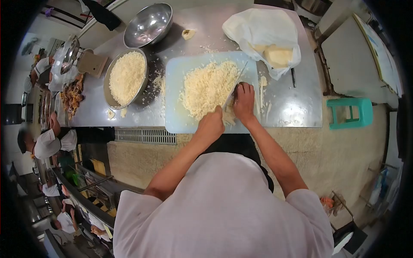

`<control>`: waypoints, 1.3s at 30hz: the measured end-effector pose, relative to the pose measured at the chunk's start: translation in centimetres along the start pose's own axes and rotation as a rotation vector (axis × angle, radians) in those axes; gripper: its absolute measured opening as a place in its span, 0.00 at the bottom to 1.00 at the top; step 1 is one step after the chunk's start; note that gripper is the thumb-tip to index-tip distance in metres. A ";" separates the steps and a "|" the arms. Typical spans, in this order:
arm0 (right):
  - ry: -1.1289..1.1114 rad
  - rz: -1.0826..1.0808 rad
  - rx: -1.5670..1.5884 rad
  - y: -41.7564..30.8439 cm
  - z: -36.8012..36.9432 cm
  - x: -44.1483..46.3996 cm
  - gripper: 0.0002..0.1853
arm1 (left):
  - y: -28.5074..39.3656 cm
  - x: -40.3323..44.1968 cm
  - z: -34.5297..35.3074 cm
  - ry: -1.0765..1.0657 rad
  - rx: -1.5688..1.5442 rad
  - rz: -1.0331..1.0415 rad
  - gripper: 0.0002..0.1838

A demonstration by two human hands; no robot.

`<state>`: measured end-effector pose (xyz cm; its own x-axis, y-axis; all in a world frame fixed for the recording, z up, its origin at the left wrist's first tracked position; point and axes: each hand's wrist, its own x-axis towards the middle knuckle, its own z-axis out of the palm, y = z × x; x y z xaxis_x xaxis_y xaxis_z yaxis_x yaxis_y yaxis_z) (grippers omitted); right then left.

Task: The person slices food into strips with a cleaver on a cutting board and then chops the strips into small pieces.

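My left hand [211, 124] is wrapped round the handle of a kitchen knife [237, 81], whose blade slants up and right over a pale blue cutting board [173, 92]. Close to the blade's right side, my right hand [244, 102] has its fingers curled down over pale strips [230, 115] of food; the fingertips are partly hidden. Left of the blade lies a large heap of finely chopped pale food [208, 88]. Upper right, an open white plastic bag [262, 28] holds thick pale blocks [278, 56].
A metal bowl [106, 88] of chopped pale food [127, 77] stands left of the board, with a shiny bowl [148, 25] behind it. Crumbs dot the steel table [294, 105]. A green stool [350, 113] stands right. Co-workers [45, 144] are at the far left.
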<state>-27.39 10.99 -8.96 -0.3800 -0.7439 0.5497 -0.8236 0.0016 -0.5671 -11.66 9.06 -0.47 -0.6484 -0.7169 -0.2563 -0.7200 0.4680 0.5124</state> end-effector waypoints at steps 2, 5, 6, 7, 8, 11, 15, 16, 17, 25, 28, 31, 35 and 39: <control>-0.025 0.015 -0.012 0.0 0.0 -0.1 0.09 | -0.2 0.9 0.6 0.048 0.015 0.027 0.07; -0.023 -0.018 0.010 0.4 0.4 0.1 0.11 | 2.2 -0.4 -3.9 -0.066 0.019 -0.048 0.07; -0.011 -0.008 0.025 0.3 0.3 0.1 0.11 | 2.2 -1.1 -3.7 -0.068 0.026 -0.046 0.07; -0.001 0.006 0.039 0.2 0.2 0.0 0.12 | 1.9 -1.8 -3.2 -0.058 0.001 -0.056 0.07; 0.000 0.016 0.037 0.2 0.1 0.0 0.12 | 1.7 -2.2 -2.5 -0.049 -0.028 -0.067 0.07; 0.005 -0.006 -0.002 0.3 0.2 -0.3 0.12 | -0.2 1.1 1.4 0.051 -0.024 0.024 0.06; -0.010 -0.013 0.043 0.5 0.3 -0.1 0.12 | 2.2 -0.3 -3.2 -0.026 -0.014 -0.044 0.06; -0.002 0.005 0.049 0.4 0.2 -0.1 0.12 | 2.4 -1.6 -3.1 -0.047 -0.019 -0.072 0.06; -0.002 0.012 0.050 0.4 0.2 -0.1 0.12 | 2.4 -2.3 -2.9 -0.072 -0.027 -0.100 0.06; 0.014 -0.028 0.046 0.5 0.3 -0.1 0.15 | 2.4 -1.8 -2.5 -0.025 -0.033 -0.074 0.06; 0.007 -0.018 0.067 0.4 0.0 -0.2 0.15 | 1.3 -2.2 -0.1 -0.053 -0.099 -0.096 0.06; -0.030 -0.004 0.036 0.8 0.3 -0.2 0.16 | 1.4 0.0 1.2 0.090 -0.141 -0.018 0.06; 0.025 -0.012 0.040 0.9 0.9 -0.2 0.16 | 2.1 -2.8 -0.3 0.051 -0.088 -0.082 0.05; 0.021 -0.011 0.058 0.3 0.0 0.0 0.14 | 0.9 -1.2 3.0 0.104 -0.148 -0.095 0.06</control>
<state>-27.57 10.98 -9.15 -0.3801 -0.7297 0.5684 -0.8022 -0.0459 -0.5953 -12.31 11.90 -2.15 -0.5445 -0.8073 -0.2276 -0.7277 0.3197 0.6068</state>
